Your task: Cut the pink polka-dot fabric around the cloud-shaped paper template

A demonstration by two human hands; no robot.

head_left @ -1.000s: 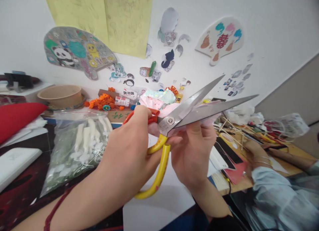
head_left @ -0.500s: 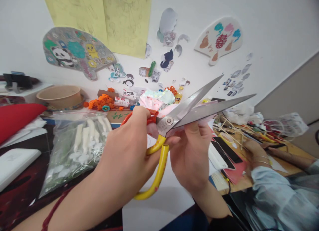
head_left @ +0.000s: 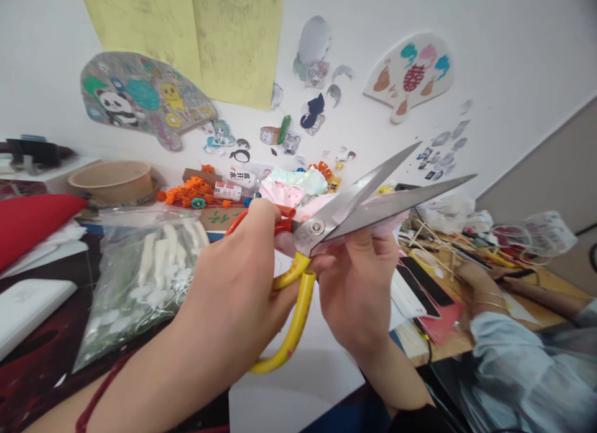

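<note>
My left hand (head_left: 233,284) grips a pair of scissors (head_left: 303,296) with one yellow and one red handle loop. Their long metal blades are parted and point up to the right. Behind the blades, my right hand (head_left: 357,290) pinches a thin pale pink sheet (head_left: 394,224), its thumb close under the lower blade. Blades and fingers cover much of that sheet, so whether it is paper or cloth I cannot tell. Below both hands lies white paper (head_left: 298,389).
A clear zip bag (head_left: 135,296) of white and green pieces lies left, near a tan bowl (head_left: 112,178). Orange flowers (head_left: 191,193) and bottles line the wall. To the right, another person's hand (head_left: 476,287) is by thin sticks and phones (head_left: 413,290).
The scissor blades have come slightly closer together. Both hands and the pink sheet stay almost where they were.
</note>
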